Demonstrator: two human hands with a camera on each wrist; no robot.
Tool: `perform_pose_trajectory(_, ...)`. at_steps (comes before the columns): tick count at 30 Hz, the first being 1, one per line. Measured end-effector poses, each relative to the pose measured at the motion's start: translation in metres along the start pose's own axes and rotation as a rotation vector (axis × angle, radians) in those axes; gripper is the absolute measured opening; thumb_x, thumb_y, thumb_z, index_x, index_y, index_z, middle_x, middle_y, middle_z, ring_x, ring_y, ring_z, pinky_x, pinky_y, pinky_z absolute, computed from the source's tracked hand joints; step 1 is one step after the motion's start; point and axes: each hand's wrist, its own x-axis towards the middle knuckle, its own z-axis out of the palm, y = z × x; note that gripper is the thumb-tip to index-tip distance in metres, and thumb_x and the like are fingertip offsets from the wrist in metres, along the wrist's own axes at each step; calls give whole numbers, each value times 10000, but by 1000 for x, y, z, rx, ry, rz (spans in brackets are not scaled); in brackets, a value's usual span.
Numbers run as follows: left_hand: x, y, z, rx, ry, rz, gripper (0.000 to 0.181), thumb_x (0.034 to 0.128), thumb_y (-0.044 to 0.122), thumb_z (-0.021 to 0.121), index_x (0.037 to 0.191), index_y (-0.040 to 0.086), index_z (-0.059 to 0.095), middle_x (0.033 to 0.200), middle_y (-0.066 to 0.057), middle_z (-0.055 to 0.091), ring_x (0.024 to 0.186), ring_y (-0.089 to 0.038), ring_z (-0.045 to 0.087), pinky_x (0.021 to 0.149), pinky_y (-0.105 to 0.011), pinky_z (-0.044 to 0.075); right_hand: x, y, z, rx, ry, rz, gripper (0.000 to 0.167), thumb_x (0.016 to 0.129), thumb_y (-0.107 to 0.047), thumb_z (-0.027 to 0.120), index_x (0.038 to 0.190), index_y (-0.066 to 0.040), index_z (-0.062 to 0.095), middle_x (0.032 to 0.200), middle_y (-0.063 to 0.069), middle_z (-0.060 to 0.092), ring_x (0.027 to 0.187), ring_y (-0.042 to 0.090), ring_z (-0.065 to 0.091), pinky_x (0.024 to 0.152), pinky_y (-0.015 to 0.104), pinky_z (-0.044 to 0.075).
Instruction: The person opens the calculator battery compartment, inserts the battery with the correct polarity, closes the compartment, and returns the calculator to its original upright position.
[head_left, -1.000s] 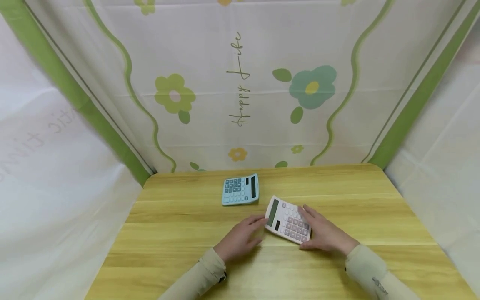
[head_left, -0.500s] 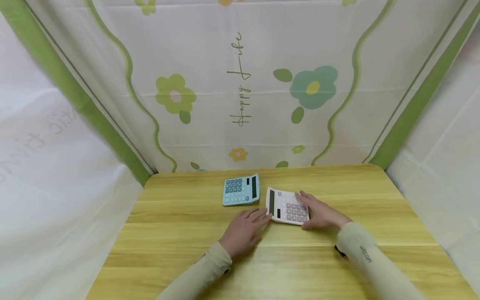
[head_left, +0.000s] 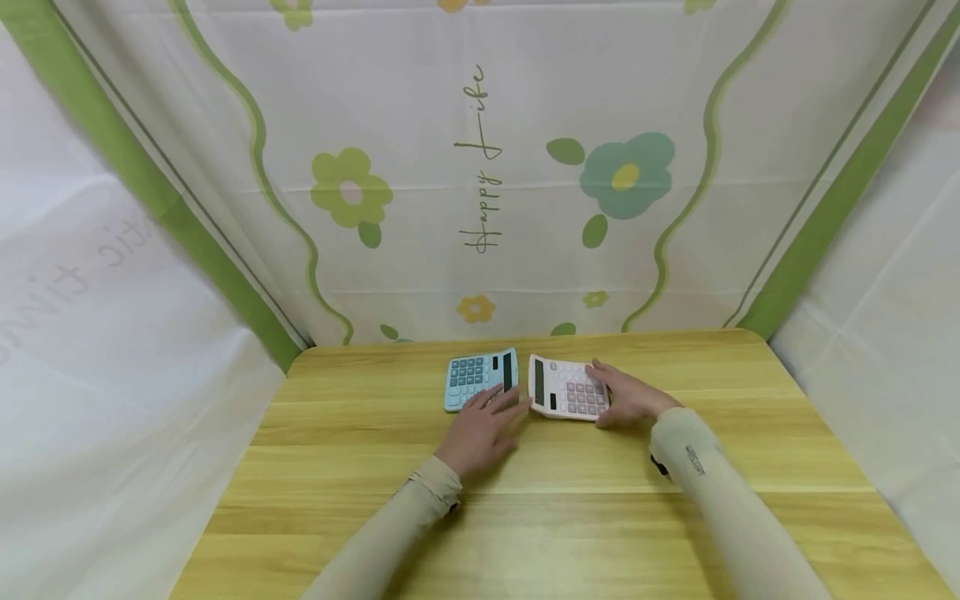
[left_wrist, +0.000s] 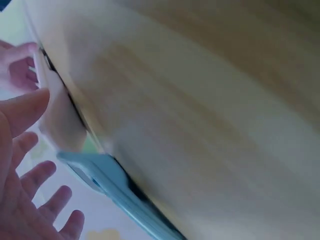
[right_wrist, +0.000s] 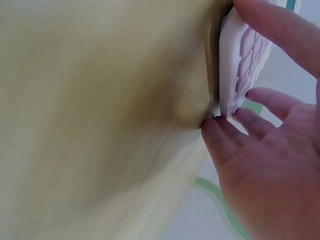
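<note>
A pale pink calculator (head_left: 570, 388) lies on the table with its display end to the left. My right hand (head_left: 628, 395) holds it by its right end, thumb on the near edge and fingers on the far side; the right wrist view shows that hand (right_wrist: 270, 150) beside its keys. Just left of it is a light blue calculator (head_left: 468, 375), display end towards the pink one, a narrow gap between them. My left hand (head_left: 480, 433) reaches over the blue one's near edge with spread fingers; in the left wrist view those fingers (left_wrist: 37, 177) hold nothing.
Both calculators are near the back of the wooden table (head_left: 540, 533). Behind it hangs a white curtain (head_left: 420, 275) with printed flowers and writing, and white cloth also hangs at both sides.
The pink calculator has turned slightly and slid away from me, up beside the blue one, in my right hand. My left hand has moved forward over the blue calculator's near edge.
</note>
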Motion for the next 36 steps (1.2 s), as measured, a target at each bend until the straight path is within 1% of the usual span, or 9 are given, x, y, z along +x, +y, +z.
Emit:
perform_pose_trajectory(3, 0, -10, -1, -81, -5, -72, 701, 1001, 408, 676, 1614, 238, 381, 1674, 8, 361, 1550, -283, 330, 1251, -489, 291, 5, -1, -4, 3, -11, 4, 1051, 808, -157, 863, 1643, -54, 234, 1723, 212, 75, 1558, 505, 121, 1236, 649, 152)
perform_pose_trajectory(4, 0, -13, -1, -103, -10, -88, 707, 1005, 401, 674, 1619, 223, 371, 1677, 11, 356, 1551, -277, 329, 1252, -482, 289, 7, -1, -5, 3, -14, 6, 1050, 808, -151, 860, 1644, -55, 231, 1725, 208, 72, 1561, 500, 116, 1239, 644, 149)
perform_pose_trajectory(6, 1, -17, -2, -139, -21, -98, 727, 1009, 396, 671, 1629, 203, 344, 1680, 13, 348, 1552, -267, 328, 1258, -464, 283, 9, -2, -7, 0, -20, 1, 1048, 806, -130, 851, 1644, -50, 226, 1724, 212, 64, 1561, 501, 110, 1241, 642, 144)
perform_pose_trajectory(9, 3, -19, -2, -164, -32, -72, 739, 1014, 395, 668, 1633, 177, 331, 1681, -2, 347, 1554, -261, 326, 1263, -451, 273, 14, -3, -10, -5, -29, -3, 1043, 807, -109, 836, 1646, -53, 218, 1725, 215, 51, 1567, 492, 100, 1247, 635, 138)
perform_pose_trajectory(14, 6, -17, -4, -153, -58, -41, 740, 1024, 413, 645, 1635, 154, 318, 1684, -15, 337, 1560, -247, 316, 1277, -435, 240, 22, -6, -12, 4, -40, -19, 1044, 799, -78, 839, 1639, -24, 221, 1714, 250, 47, 1561, 507, 92, 1246, 642, 137)
perform_pose_trajectory(18, 8, -13, -5, -155, -87, -54, 736, 1028, 422, 635, 1635, 153, 318, 1684, -5, 337, 1562, -229, 312, 1287, -425, 209, 26, -8, -13, 18, -54, -4, 1047, 795, -59, 829, 1644, -38, 216, 1720, 237, 36, 1567, 497, 81, 1247, 644, 131)
perform_pose_trajectory(22, 9, -12, -5, -160, -100, -69, 726, 1029, 421, 633, 1634, 165, 324, 1679, 5, 346, 1559, -229, 318, 1290, -431, 199, 28, -9, -12, 25, -57, 10, 1047, 790, -58, 817, 1649, -61, 219, 1729, 210, 32, 1578, 475, 70, 1249, 644, 129)
perform_pose_trajectory(30, 8, -12, -4, -163, -93, -64, 716, 1028, 415, 636, 1629, 167, 336, 1668, -6, 368, 1551, -245, 336, 1284, -458, 211, 31, -10, -10, 33, -40, -7, 1053, 778, -71, 836, 1642, -48, 234, 1727, 213, 54, 1575, 477, 91, 1251, 634, 141)
perform_pose_trajectory(36, 8, -11, -4, -174, -102, -69, 709, 1031, 417, 631, 1630, 177, 337, 1670, 1, 364, 1553, -239, 330, 1287, -455, 203, 31, -10, -7, 51, -37, -15, 1056, 782, -67, 850, 1642, -49, 237, 1726, 214, 54, 1573, 481, 94, 1250, 633, 143)
